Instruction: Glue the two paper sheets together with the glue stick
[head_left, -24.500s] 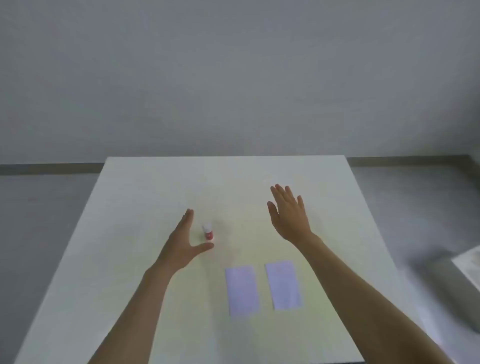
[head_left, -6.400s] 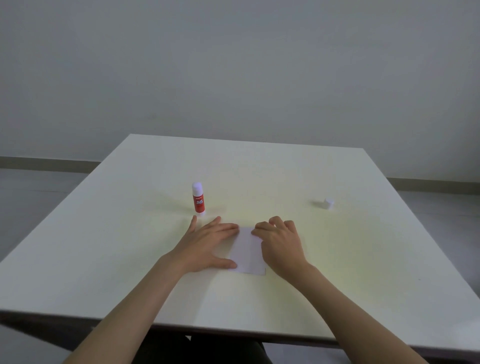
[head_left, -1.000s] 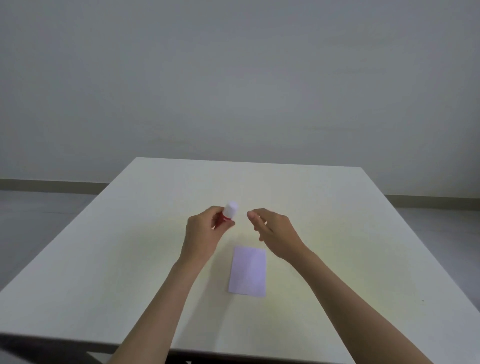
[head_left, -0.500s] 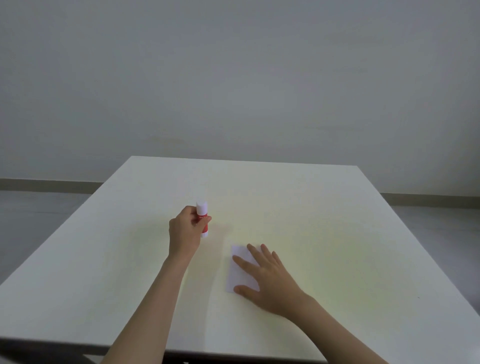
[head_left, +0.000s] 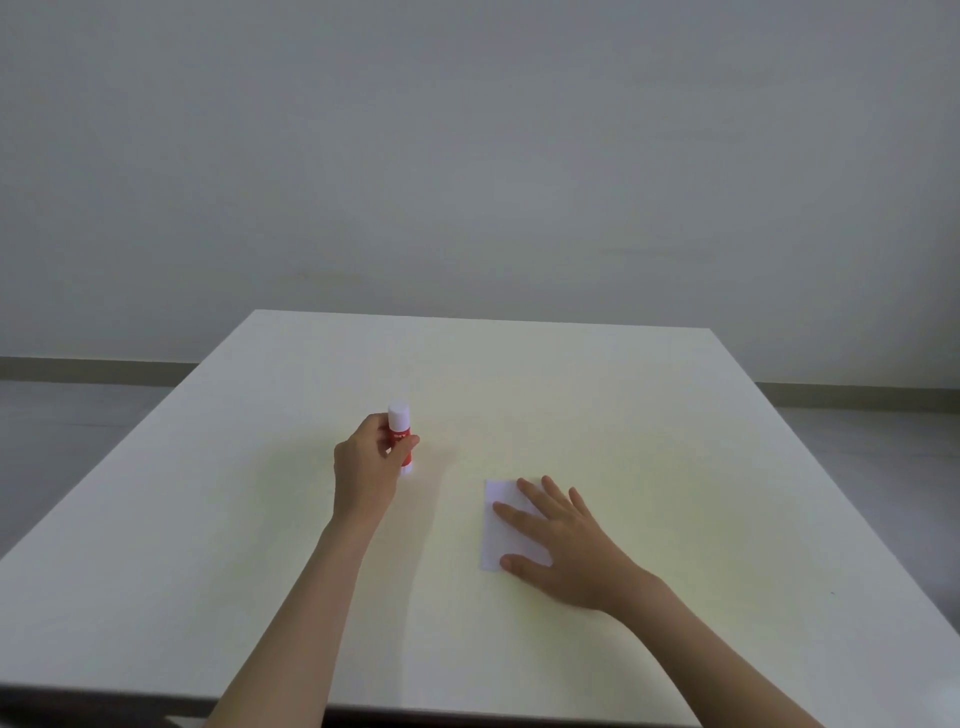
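Left hand (head_left: 366, 470) is wrapped around the glue stick (head_left: 401, 441), fingers (head_left: 408, 442) curled closed on the red body, thumb side hidden behind it. Stick is upright, white cap on top, base at or just touching the bench (head_left: 649, 415); can't tell if it's fully set down. Right hand (head_left: 563, 545) is flat, palm down, fingers spread and extended, pressing on the paper (head_left: 496, 538), not gripping anything. Paper reads as one white rectangle, long side running away from the camera, lying flat near the middle of the bench, right of the glue stick and apart from it. Only its left strip and far corner show; the rest is under the hand. Can't tell from this view whether it's one sheet or two stacked: no second edge visible. Both forearms bare, coming in from the near edge. Bench is white, plain grey wall (head_left: 467, 156) behind, skirting strip (head_left: 93, 366) along the floor.
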